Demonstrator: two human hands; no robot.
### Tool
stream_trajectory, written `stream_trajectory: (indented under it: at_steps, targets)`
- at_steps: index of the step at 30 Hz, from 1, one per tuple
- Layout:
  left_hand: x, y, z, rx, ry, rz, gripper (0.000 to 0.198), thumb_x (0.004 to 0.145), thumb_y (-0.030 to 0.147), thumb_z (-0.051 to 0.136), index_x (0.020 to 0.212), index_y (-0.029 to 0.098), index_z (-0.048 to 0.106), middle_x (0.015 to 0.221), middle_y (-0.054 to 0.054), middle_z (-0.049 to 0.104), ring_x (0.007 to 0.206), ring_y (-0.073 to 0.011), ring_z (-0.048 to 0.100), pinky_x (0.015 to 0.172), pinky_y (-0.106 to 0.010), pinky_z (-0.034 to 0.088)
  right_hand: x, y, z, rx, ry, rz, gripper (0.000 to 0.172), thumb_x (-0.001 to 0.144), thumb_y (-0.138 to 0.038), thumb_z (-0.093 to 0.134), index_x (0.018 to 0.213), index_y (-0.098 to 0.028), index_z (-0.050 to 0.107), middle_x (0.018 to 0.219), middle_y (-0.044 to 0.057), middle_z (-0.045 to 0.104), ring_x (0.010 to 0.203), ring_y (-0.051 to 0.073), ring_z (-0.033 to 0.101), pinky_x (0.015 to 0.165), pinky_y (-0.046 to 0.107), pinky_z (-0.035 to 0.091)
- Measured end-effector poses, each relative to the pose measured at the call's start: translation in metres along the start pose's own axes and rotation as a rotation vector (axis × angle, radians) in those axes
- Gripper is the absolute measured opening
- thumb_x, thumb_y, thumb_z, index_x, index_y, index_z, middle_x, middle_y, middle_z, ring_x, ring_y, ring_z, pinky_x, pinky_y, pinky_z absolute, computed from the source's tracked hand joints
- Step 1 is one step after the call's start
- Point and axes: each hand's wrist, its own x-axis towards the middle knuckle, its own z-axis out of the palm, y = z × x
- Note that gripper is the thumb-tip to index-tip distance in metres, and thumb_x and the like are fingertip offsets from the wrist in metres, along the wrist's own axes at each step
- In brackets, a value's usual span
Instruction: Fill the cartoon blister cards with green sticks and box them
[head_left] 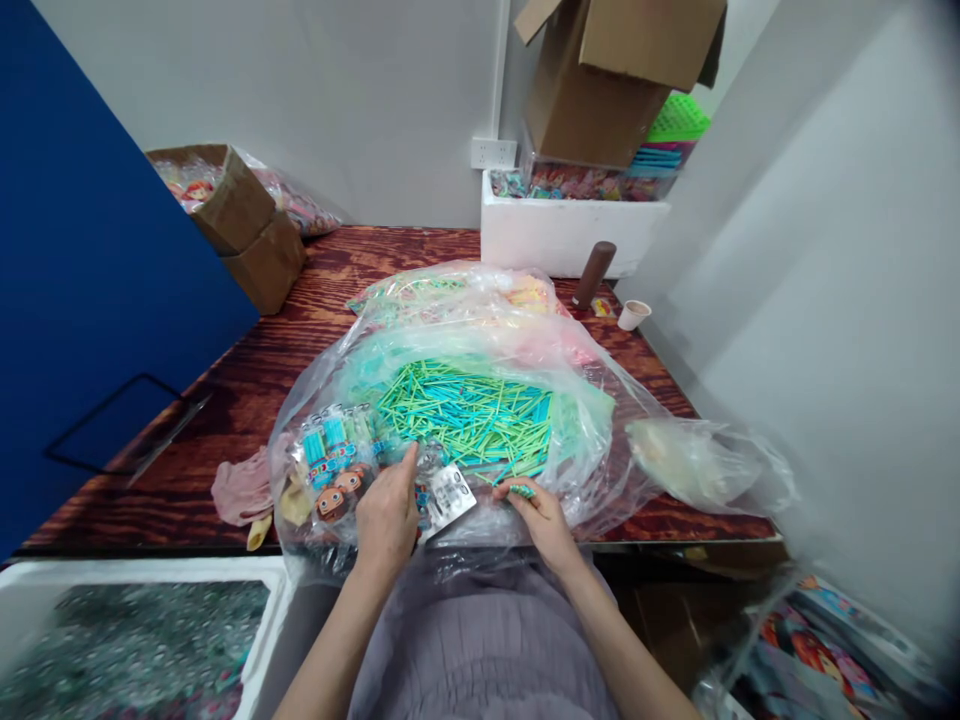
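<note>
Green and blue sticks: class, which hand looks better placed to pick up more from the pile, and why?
Probably the right hand: it holds a small bunch of sticks near the pile, while the left hand is among clear packets.

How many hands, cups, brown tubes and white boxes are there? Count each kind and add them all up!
Hands: 2, left hand and right hand
Cup: 1
Brown tube: 1
White boxes: 2, back box and front box
Total: 6

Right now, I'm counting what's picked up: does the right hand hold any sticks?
Yes, green and blue sticks show bunched in the right hand.
</note>
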Motion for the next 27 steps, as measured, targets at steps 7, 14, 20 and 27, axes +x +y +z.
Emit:
stream_trajectory:
  at_steps: [7,14,20,27]
  targets:
    - [0.011,0.004,-0.001,-0.025,-0.177,-0.136,0.025,0.097,0.024,0.037,0.114,0.017,0.053,0.087,-0.008,0.074,0.081,-0.0237,0.071,0.068,-0.030,0.048,0.000,0.001,0.000,-0.003,0.012,-0.016,0.018,0.090,-0.036,0.055,0.091,-0.022,0.067,0.091,0.004,0.069,0.092,0.022,0.062,0.087,0.034,0.044]
    - [0.016,-0.006,-0.008,-0.052,-0.120,0.056,0.026,0.096,0.028,0.038,0.100,0.022,0.064,0.107,-0.008,0.074,0.096,-0.0234,0.070,0.081,-0.033,0.051,0.000,0.001,0.000,-0.016,0.009,0.006,0.020,0.090,-0.038,0.056,0.092,-0.023,0.068,0.093,0.005,0.071,0.094,0.023,0.062,0.088,0.034,0.044]
    - [0.017,-0.009,-0.017,-0.092,-0.006,0.106,0.028,0.096,0.028,0.043,0.103,0.022,0.069,0.111,-0.008,0.073,0.101,-0.0241,0.068,0.090,-0.038,0.051,0.000,0.002,0.000,-0.029,-0.003,-0.008,0.018,0.090,-0.035,0.057,0.091,-0.024,0.070,0.094,0.004,0.071,0.095,0.023,0.063,0.088,0.033,0.043]
    - [0.019,-0.003,-0.017,-0.081,-0.043,0.088,0.028,0.096,0.023,0.039,0.095,0.018,0.066,0.098,-0.009,0.072,0.091,-0.0244,0.067,0.080,-0.036,0.050,0.000,-0.004,-0.001,-0.057,-0.027,-0.034,0.017,0.091,-0.032,0.055,0.092,-0.024,0.071,0.095,0.005,0.071,0.096,0.023,0.062,0.089,0.034,0.043]
